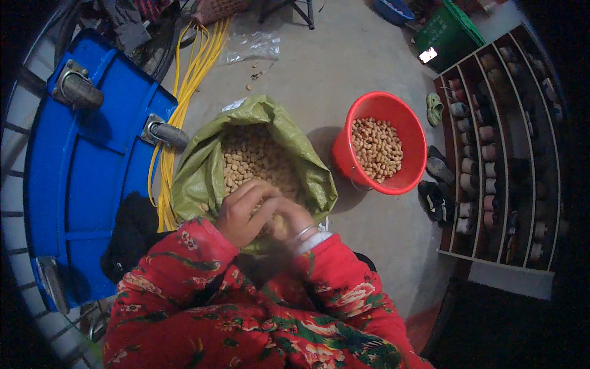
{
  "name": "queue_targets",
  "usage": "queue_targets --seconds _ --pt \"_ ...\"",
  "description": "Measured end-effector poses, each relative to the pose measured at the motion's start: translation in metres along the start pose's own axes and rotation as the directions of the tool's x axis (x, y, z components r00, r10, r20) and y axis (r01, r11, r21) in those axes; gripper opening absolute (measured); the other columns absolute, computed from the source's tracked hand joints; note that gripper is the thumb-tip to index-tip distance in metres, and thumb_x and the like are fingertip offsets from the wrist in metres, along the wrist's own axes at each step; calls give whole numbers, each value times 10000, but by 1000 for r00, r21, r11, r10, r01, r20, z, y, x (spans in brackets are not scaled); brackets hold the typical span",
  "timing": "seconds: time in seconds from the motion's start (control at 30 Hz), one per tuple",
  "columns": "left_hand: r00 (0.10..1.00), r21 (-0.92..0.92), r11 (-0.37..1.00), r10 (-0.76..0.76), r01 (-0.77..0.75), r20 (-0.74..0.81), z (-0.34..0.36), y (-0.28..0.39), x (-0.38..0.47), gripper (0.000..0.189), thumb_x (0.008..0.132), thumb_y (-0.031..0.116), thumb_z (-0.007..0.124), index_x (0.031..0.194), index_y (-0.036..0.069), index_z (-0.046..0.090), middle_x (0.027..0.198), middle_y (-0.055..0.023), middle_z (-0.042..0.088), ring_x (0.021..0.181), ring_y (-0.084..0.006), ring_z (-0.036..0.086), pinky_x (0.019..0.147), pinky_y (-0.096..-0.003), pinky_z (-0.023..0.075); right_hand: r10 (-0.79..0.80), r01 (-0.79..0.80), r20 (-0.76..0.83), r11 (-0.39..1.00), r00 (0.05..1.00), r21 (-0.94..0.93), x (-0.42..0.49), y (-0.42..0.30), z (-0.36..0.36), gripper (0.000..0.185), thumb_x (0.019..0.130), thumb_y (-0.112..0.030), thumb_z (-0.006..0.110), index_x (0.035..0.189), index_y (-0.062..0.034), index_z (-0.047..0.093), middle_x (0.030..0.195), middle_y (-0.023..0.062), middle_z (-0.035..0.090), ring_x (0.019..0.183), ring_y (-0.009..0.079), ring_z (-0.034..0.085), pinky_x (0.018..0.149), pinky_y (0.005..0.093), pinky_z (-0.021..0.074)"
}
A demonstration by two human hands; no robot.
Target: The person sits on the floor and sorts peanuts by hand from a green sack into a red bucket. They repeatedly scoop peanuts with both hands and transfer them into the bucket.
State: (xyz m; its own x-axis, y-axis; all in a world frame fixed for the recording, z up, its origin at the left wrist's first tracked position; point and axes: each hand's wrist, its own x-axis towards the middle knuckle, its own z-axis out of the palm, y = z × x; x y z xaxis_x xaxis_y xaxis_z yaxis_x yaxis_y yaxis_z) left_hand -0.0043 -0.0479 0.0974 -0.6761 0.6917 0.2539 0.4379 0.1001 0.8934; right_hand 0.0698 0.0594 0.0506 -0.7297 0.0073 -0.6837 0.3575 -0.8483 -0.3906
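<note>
An olive-green woven sack (pixel 198 170) stands before me with its mouth rolled wide, and unshelled peanuts (pixel 249 157) lie deep inside it. My left hand (pixel 246 212) is over the near side of the opening, its fingers curled towards the other hand. Against it is my right hand (pixel 288 217), blurred, with a silver bangle (pixel 305 231) on the wrist. The fingers of the two hands overlap, and whatever is between them is hidden. To the right stands a red plastic bucket (pixel 412 138) partly filled with peanuts (pixel 377 147).
At left, a blue platform with caster wheels (pixel 106 170) stands on its side. Yellow hose or cable (pixel 177 138) runs beside the sack. A shoe rack (pixel 500 152), black shoes (pixel 433 200) and green clogs (pixel 433 110) are at right. Clear plastic (pixel 253 46) and stray peanuts lie beyond.
</note>
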Motion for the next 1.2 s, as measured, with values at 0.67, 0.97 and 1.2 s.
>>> queue_targets --seconds 0.67,0.97,1.2 --pt "996 86 993 -84 80 44 1 -12 0 161 729 74 493 864 -13 495 822 -125 520 781 -236 512 684 -293 397 -401 401 -4 916 916 -27 -31 -73 -15 219 745 -188 480 904 -37 483 793 81 532 668 203 530 526 289 463" --pt "1000 124 992 -9 6 27 4 -14 0 94 714 65 478 792 30 517 753 -102 520 719 -260 511 628 -317 407 -410 409 -26 912 912 -38 -30 -72 -14 187 745 -162 473 870 -23 477 758 87 517 633 191 517 513 292 454" --pt "892 512 854 -303 97 335 14 -50 -16 349 687 33 439 1033 10 402 1027 -158 426 937 -297 424 764 -362 365 -390 389 -11 921 921 -36 -31 -71 -13 197 745 -153 458 890 -21 472 776 97 518 644 207 526 539 309 458"
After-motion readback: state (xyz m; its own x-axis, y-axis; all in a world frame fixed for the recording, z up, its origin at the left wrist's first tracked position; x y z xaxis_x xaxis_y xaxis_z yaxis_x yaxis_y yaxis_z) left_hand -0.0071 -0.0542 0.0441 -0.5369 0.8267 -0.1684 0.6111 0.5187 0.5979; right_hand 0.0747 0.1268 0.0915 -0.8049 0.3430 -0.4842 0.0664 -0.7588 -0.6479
